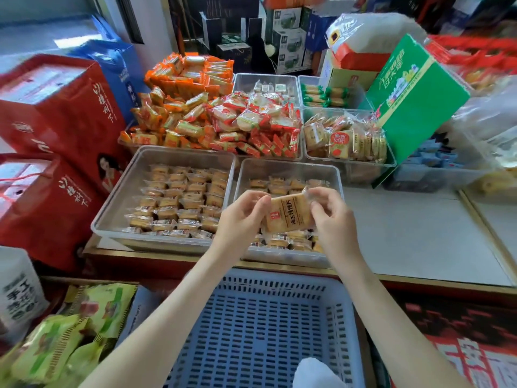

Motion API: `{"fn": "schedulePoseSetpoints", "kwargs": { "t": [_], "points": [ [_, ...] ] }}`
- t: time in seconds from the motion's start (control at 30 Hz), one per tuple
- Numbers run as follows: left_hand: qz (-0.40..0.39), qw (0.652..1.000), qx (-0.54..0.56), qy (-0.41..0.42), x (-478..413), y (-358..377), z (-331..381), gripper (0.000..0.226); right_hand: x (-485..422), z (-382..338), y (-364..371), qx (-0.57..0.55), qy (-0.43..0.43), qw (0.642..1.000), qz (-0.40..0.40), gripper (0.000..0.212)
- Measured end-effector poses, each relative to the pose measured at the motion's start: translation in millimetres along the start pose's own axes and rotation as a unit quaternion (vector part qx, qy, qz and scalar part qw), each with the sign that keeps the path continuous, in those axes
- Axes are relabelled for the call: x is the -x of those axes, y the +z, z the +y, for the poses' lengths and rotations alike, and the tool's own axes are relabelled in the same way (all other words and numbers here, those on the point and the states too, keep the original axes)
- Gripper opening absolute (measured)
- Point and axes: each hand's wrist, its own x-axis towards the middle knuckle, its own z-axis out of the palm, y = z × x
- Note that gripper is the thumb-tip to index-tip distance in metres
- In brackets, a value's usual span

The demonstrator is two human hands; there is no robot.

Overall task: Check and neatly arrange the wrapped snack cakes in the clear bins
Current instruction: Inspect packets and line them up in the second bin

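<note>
Both hands hold one wrapped snack cake [288, 214], tan with dark print, above the right clear bin [291, 169]. My left hand [240, 219] pinches its left edge and my right hand [331, 217] pinches its right edge. Below it, the right bin holds several wrapped cakes, partly hidden by my hands. The left clear bin [131, 186] holds several wrapped cakes [179, 200] lying in tidy rows.
Behind stand bins heaped with orange packs [173, 119], red packs [260, 124] and tan packs [344, 138]. Red gift boxes [50, 113] line the left. A green carton [414, 99] leans at right. A blue slotted basket [260, 329] sits below my arms. Grey counter [419, 233] lies right.
</note>
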Motion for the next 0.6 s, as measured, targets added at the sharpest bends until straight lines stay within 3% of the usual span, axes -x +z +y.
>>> {"fn": "schedulePoseSetpoints", "kwargs": {
  "t": [0.1, 0.27, 0.4, 0.6],
  "points": [
    [-0.010, 1.000, 0.005, -0.004, 9, 1, 6, 0.021, 5, -6, -9, 0.032, -0.014, 0.999, 0.000, 0.017],
    [-0.027, 0.994, 0.101, -0.023, 21, 3, 19, 0.020, 14, -12, -20, 0.095, -0.120, 0.987, 0.056, 0.020],
    [-0.014, 0.987, 0.156, -0.035, 29, 8, 23, 0.017, 22, -12, -25, 0.085, -0.146, 0.982, 0.086, 0.021],
    [0.014, 0.997, 0.075, -0.027, 34, 9, 30, 0.020, 32, -16, -29, 0.004, -0.122, 0.990, 0.074, 0.022]
  ]
}}
